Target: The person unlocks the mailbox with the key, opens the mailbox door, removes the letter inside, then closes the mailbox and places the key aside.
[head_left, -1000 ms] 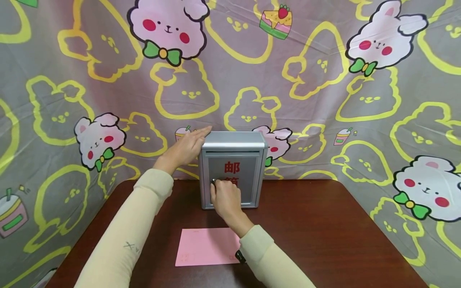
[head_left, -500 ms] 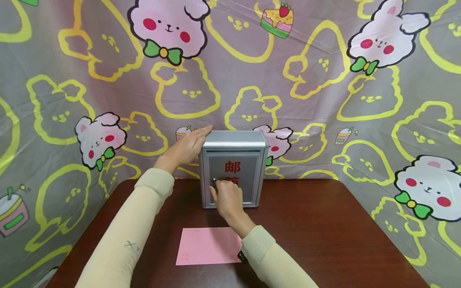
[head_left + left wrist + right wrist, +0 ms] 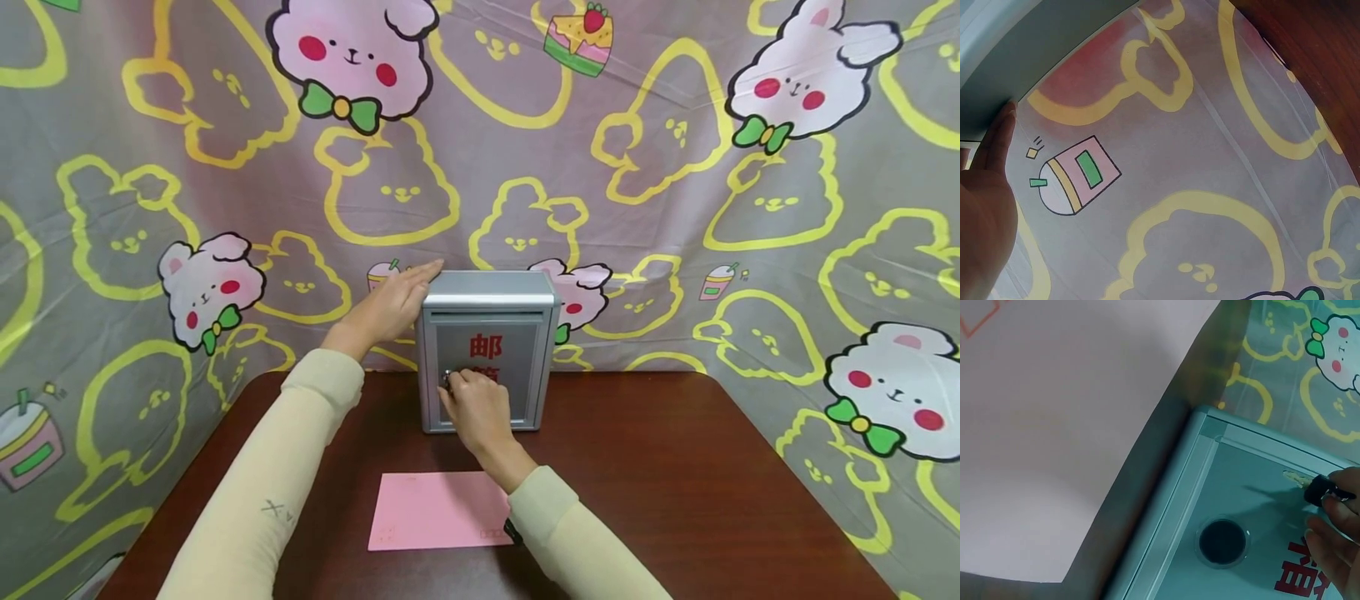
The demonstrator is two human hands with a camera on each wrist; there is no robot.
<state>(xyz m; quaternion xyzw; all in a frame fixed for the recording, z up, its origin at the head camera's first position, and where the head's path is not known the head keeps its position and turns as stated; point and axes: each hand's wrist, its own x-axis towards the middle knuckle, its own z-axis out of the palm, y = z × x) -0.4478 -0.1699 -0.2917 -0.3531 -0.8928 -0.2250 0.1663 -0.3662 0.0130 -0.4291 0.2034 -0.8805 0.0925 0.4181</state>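
A silver-grey metal mailbox (image 3: 487, 287) with red Chinese characters stands upright on the table, its door panel facing me. My left hand (image 3: 384, 310) rests with straight fingers against its upper left edge; in the left wrist view the fingers (image 3: 1001, 140) touch the grey side. At the lock on the left of the door, my right hand (image 3: 480, 410) pinches a small key with a black head (image 3: 1319, 489). In the right wrist view the key sits right at the lock's metal plate (image 3: 1296, 479). A round dark window (image 3: 1223, 542) shows in the panel, and the hand covers part of the lettering.
A pink envelope (image 3: 435, 512) lies flat on the dark red-brown table (image 3: 660, 467) in front of the mailbox. A small black object (image 3: 513, 532) shows at its right edge, partly behind the right sleeve. A patterned cloth (image 3: 645, 150) hangs close behind the mailbox.
My right hand has turned slightly and shifted a little to the right at the lock, so more of the lock shows. The left hand keeps its place on the mailbox.
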